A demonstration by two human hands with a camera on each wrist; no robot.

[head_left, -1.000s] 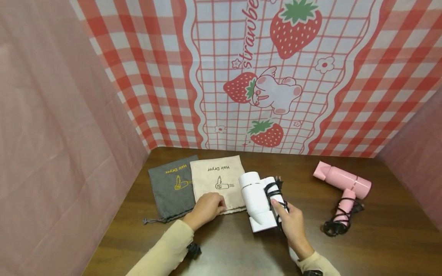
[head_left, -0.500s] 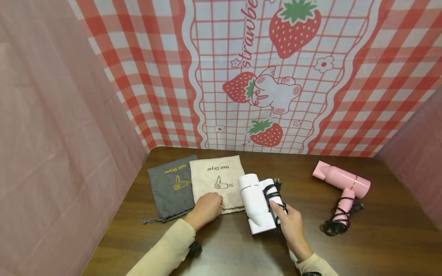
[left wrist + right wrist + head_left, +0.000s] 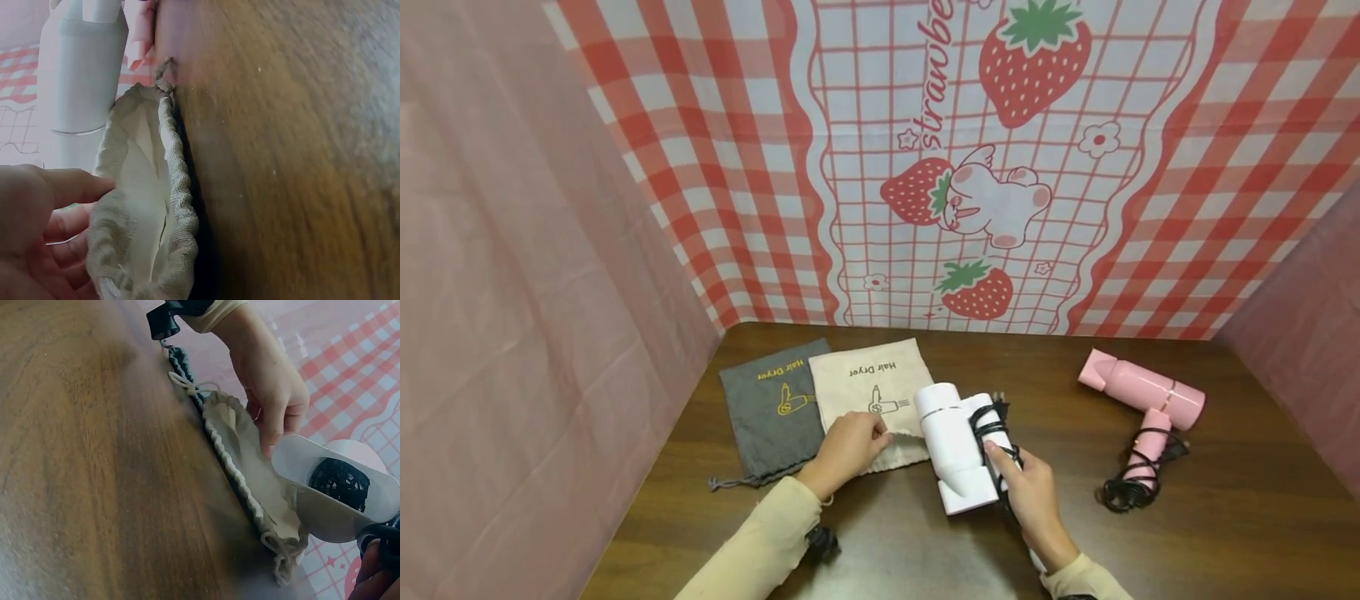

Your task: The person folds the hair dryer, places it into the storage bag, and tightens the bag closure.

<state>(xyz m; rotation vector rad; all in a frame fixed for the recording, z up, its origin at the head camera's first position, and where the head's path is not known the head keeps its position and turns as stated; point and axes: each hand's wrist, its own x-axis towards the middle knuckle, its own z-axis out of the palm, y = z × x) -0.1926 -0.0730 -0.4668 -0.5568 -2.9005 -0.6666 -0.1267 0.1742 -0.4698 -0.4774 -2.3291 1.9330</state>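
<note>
My left hand [image 3: 867, 433] pinches the upper edge of the beige "Hair Dryer" drawstring bag [image 3: 868, 387] and holds its mouth lifted open. In the left wrist view the gaping bag mouth [image 3: 147, 206] faces the white hair dryer [image 3: 78, 69]. My right hand [image 3: 1009, 473] grips that folded white hair dryer [image 3: 953, 442] by its handle, which has a black cord [image 3: 988, 425] wound around it. The dryer's rear end [image 3: 337, 487] sits just beside the bag opening [image 3: 250, 462], close to the left hand [image 3: 272, 387].
A grey drawstring bag [image 3: 772, 412] lies left of the beige one, partly under it. A pink hair dryer [image 3: 1142, 392] with a loose black cord [image 3: 1123, 492] lies at the right on the dark wooden table [image 3: 1075, 550]. Cloth walls enclose three sides.
My left hand has raised the bag's top edge, so the mouth now gapes open. The white dryer has shifted slightly left toward the opening.
</note>
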